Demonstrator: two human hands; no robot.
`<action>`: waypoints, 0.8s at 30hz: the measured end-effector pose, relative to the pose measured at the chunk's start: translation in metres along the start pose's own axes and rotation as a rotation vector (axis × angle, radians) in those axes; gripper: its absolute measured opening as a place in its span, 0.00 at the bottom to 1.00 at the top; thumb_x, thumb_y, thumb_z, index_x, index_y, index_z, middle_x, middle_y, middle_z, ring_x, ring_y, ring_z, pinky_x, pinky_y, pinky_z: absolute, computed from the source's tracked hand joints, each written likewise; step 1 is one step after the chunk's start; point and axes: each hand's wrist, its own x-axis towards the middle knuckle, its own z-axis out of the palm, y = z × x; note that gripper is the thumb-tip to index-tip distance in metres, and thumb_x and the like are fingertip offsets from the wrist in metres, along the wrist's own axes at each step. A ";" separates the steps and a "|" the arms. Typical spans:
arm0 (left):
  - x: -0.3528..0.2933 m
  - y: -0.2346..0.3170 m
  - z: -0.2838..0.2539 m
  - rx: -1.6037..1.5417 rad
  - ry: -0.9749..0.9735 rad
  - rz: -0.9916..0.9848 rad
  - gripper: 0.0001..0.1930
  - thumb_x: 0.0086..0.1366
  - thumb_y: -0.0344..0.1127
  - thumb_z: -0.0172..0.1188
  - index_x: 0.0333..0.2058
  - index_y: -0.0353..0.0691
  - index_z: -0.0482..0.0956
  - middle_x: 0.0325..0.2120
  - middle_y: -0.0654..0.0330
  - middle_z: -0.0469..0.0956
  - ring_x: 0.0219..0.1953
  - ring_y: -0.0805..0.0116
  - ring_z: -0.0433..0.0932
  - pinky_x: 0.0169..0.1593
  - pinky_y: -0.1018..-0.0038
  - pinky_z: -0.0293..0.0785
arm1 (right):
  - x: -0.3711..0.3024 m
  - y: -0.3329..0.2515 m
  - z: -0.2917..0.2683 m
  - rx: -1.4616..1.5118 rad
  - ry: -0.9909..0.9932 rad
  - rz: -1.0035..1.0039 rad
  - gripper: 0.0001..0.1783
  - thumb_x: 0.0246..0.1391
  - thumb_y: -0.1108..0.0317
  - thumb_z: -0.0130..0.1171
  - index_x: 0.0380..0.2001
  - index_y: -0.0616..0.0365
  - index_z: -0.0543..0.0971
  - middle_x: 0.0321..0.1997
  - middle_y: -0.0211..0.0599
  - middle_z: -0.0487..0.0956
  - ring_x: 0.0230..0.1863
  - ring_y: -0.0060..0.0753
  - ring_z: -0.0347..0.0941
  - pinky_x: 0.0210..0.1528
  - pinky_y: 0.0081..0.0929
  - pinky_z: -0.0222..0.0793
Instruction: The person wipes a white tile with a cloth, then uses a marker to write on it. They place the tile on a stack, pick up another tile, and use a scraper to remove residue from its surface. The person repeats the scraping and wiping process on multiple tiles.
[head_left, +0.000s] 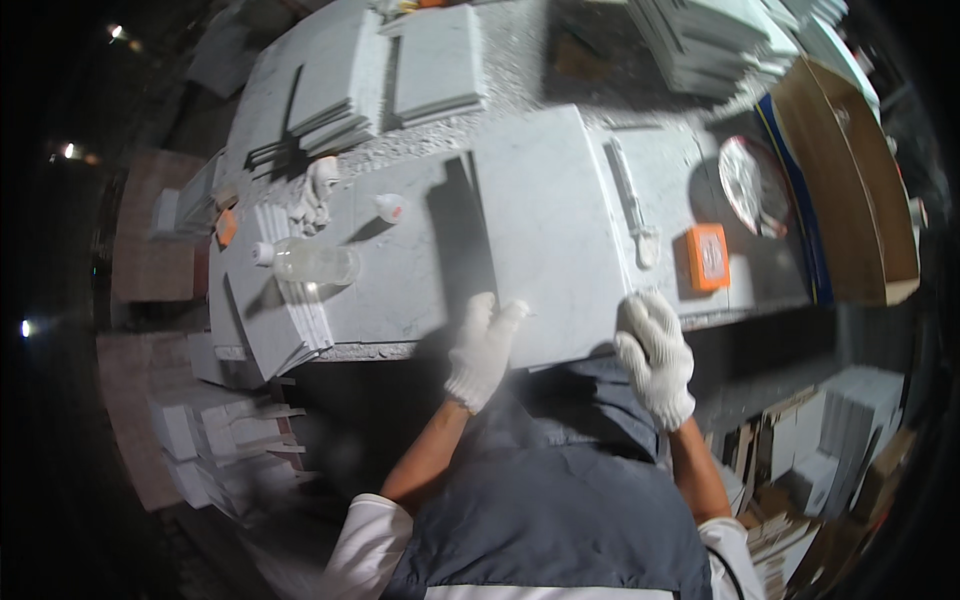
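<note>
A long, pale marble slab (545,225) lies lengthwise in front of me, its near end at the table's front edge. My left hand (482,350), in a white knit glove, is closed at the slab's near left side. Its thumb rests over the top face, and the other fingers are by the edge, partly hidden. At the near right corner is my right hand (657,360), gloved likewise. Its fingers are loosely bent, with a gap between them and the thumb. Beyond it lie a white-smeared spatula (635,205) and an orange block (708,257).
To the left are a clear bottle (315,262), a small white nozzle (389,208), a crumpled cloth (318,190) and leaning tiles (285,315). Stacked slabs (335,70) stand behind. At right are a round, plastic-covered dish (750,185) and an open cardboard box (840,180).
</note>
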 end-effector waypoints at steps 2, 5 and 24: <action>0.007 0.004 -0.005 -0.070 0.014 -0.026 0.28 0.66 0.52 0.62 0.54 0.34 0.73 0.47 0.52 0.78 0.50 0.65 0.75 0.55 0.69 0.70 | 0.000 -0.008 0.002 0.053 -0.072 -0.107 0.16 0.55 0.64 0.62 0.43 0.62 0.81 0.53 0.48 0.76 0.51 0.53 0.73 0.53 0.42 0.72; 0.021 0.006 -0.018 -0.264 -0.012 -0.029 0.25 0.65 0.52 0.65 0.51 0.40 0.76 0.44 0.57 0.77 0.44 0.73 0.72 0.50 0.73 0.70 | -0.004 -0.020 0.006 -0.150 -0.103 -0.248 0.16 0.56 0.60 0.61 0.44 0.56 0.83 0.53 0.45 0.78 0.56 0.61 0.71 0.55 0.47 0.72; -0.002 -0.005 -0.020 -0.360 -0.012 0.126 0.18 0.70 0.41 0.64 0.45 0.27 0.78 0.40 0.59 0.80 0.43 0.73 0.72 0.51 0.75 0.70 | 0.000 -0.026 -0.007 -0.068 -0.110 -0.179 0.12 0.55 0.59 0.58 0.35 0.56 0.78 0.41 0.40 0.74 0.41 0.48 0.70 0.43 0.41 0.69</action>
